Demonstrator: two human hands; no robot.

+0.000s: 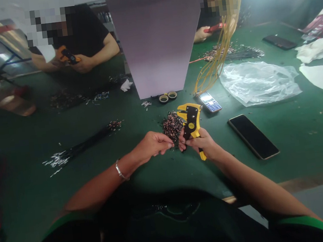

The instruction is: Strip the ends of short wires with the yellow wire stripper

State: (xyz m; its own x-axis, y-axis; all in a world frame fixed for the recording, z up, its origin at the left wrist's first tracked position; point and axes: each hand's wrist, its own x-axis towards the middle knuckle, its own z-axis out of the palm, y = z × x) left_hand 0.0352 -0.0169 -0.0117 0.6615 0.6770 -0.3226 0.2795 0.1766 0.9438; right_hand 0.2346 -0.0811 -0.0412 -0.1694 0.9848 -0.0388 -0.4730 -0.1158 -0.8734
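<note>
A yellow and black wire stripper is held upright in my right hand, its jaws pointing up and to the left. My left hand is pinched at the fingertips beside the front of a pile of short wire pieces; anything between those fingertips is too small to make out. The pile has dark and coppery bits and lies just beyond both hands. Off to the left on the green table lies a bundle of black wires with bare silvery ends at its left.
Two tape rolls sit below a pale upright panel. To the right are a keypad phone, a black smartphone and a clear plastic bag. Yellow wires hang down. Across the table, people hold tools.
</note>
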